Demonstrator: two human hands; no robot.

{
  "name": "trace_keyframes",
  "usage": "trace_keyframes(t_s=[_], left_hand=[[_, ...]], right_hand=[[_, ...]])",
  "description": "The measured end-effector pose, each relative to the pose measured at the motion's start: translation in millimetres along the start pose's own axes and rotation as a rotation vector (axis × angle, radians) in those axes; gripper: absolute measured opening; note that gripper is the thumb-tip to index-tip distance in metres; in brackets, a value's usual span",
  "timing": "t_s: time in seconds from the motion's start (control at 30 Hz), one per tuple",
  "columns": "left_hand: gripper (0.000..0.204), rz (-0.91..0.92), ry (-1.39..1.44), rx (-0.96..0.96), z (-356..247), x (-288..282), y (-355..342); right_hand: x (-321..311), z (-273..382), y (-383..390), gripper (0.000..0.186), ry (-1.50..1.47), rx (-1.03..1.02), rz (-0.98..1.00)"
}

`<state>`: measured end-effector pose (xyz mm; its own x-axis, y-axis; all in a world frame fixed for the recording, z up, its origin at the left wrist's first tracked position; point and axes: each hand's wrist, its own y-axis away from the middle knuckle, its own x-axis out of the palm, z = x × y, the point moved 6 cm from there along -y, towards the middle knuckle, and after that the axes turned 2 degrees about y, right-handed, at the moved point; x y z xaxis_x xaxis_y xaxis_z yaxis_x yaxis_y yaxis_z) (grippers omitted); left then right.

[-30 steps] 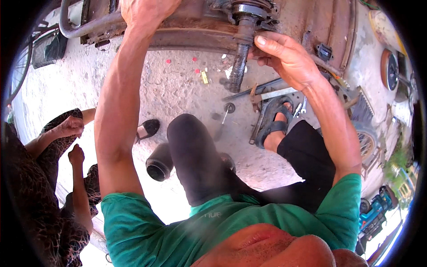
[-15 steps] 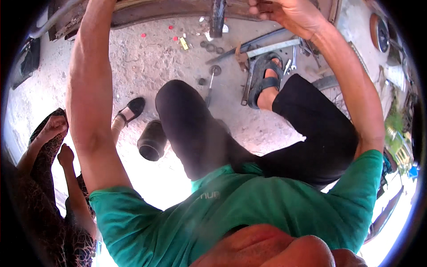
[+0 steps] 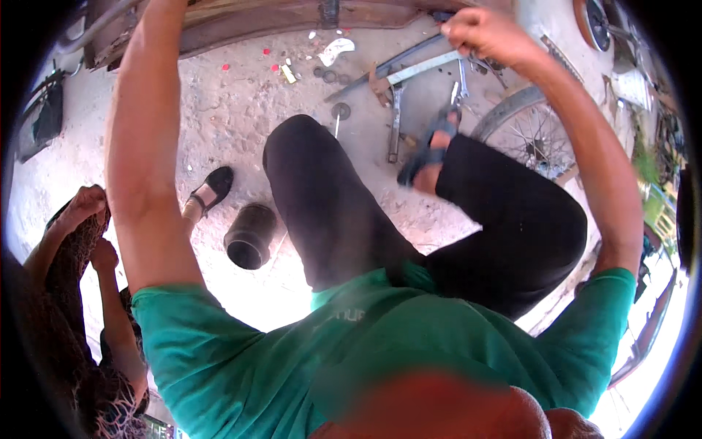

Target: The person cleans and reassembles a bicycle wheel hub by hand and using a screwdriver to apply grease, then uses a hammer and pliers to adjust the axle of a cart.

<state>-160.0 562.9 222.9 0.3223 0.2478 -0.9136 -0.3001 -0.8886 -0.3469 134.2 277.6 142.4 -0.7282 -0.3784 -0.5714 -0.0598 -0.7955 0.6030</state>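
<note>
My left forearm (image 3: 145, 124) reaches up past the top edge, so the left hand is out of view. My right hand (image 3: 486, 35) is at the upper right, with its fingers curled together. A small dark piece (image 3: 442, 16) shows beside its fingertips; what the fingers hold, if anything, is hidden. Just below that hand, a light metal bar (image 3: 424, 67) lies on the ground across a long dark rod (image 3: 398, 64). Close by are a wrench (image 3: 463, 79) and a rusty bracket-like piece (image 3: 379, 86). A reddish-brown metal frame (image 3: 241, 31) runs along the top.
A spoked wheel (image 3: 537, 132) lies right of my sandalled foot (image 3: 431, 150). Dark rings (image 3: 330, 75) and a round disc (image 3: 341, 110) are on the ground. A black container (image 3: 250, 238) lies left of my knee. Another person's hand (image 3: 89, 201) and shoe (image 3: 217, 184) are at left.
My right hand has moved slightly right and down, and its fingers have curled in. My right foot has shifted, and the view has tilted, showing more of the wheel.
</note>
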Motion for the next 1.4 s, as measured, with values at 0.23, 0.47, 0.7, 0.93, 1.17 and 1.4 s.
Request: trace_keyframes(t_s=[0.23, 0.47, 0.7, 0.93, 1.17, 1.4], left_hand=[[0.045, -0.013, 0.041, -0.043, -12.5, 17.0, -5.4], [0.048, 0.02, 0.022, -0.083, 0.6, 1.6, 4.8], [0.049, 0.052, 0.037, -0.119, -8.2, 1.1, 5.3], [0.048, 0.064, 0.036, -0.119, -14.7, 1.5, 2.1], [0.046, 0.084, 0.028, -0.114, -10.7, 3.1, -0.5], [0.045, 0.079, 0.056, -0.107, -3.9, 0.7, 1.0]], right_hand=[[191.0, -168.7, -51.6, 0.046, 0.4, 0.166, 0.188], [307.8, -206.6, -43.9, 0.068, 0.247, 0.477, 0.085], [292.6, -189.3, -41.2, 0.056, 0.267, 0.548, 0.038], [294.9, -221.7, -29.5, 0.042, -0.415, 0.539, -0.007], [202.5, -139.4, 20.9, 0.019, -0.962, 0.713, 0.417], [97.9, -27.6, 112.6, 0.029, -0.448, 0.108, 0.281]])
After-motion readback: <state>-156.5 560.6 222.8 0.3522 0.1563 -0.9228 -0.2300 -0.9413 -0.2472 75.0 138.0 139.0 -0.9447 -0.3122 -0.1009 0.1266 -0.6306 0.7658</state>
